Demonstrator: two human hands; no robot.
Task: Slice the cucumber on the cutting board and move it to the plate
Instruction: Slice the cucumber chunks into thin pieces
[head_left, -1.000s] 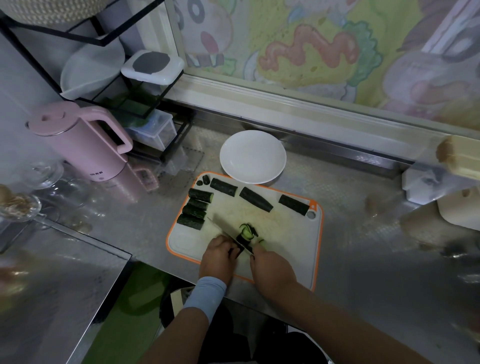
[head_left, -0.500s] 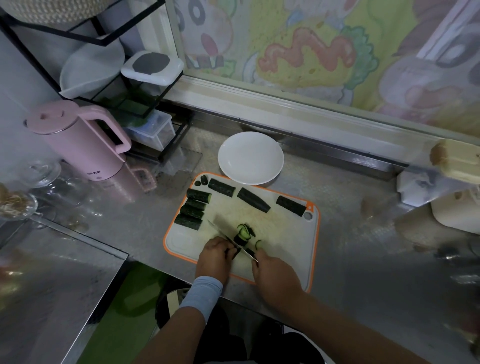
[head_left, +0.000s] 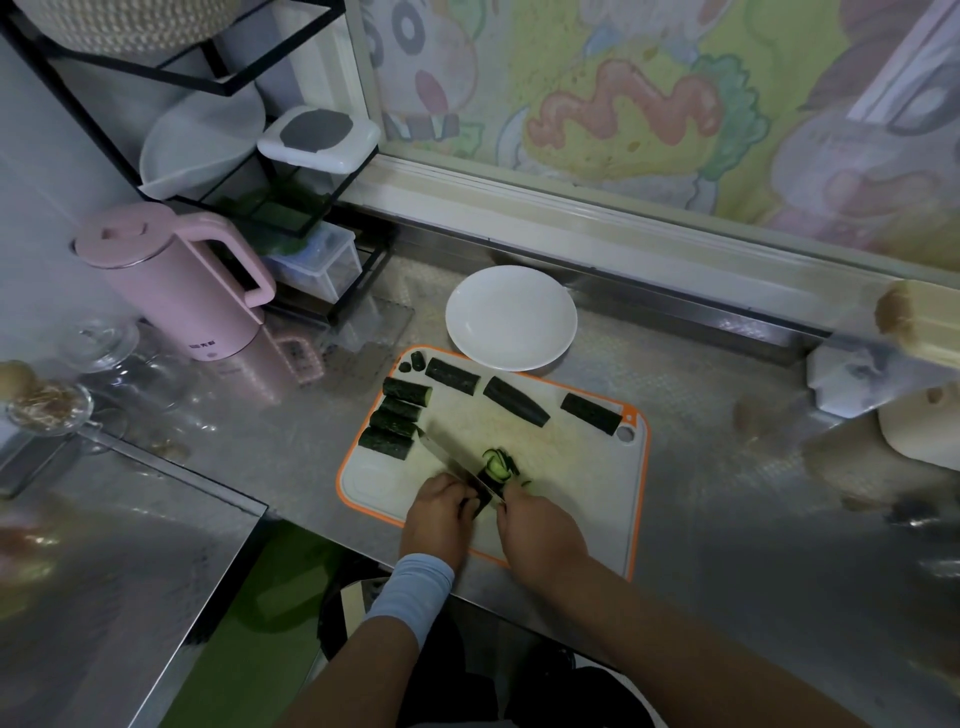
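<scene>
Steel counter (head_left: 727, 467): right hand (head_left: 540, 535) holds knife (head_left: 449, 460) on cucumber (head_left: 496, 467).

A pale blue fabric wristband (head_left: 410, 592) circles the wrist just behind the left hand (head_left: 439, 512), with the forearm bare beyond it. The right hand (head_left: 540, 535) and forearm are bare. Dark clothing (head_left: 545, 691) shows between the arms.

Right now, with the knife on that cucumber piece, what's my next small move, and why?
Probably press the knife in the right hand down for the next slice. Its blade lies across the short cucumber piece the left hand grips, a few slices lie beyond it, and the plate holds nothing, with uncut chunks waiting on the cutting board.
</scene>
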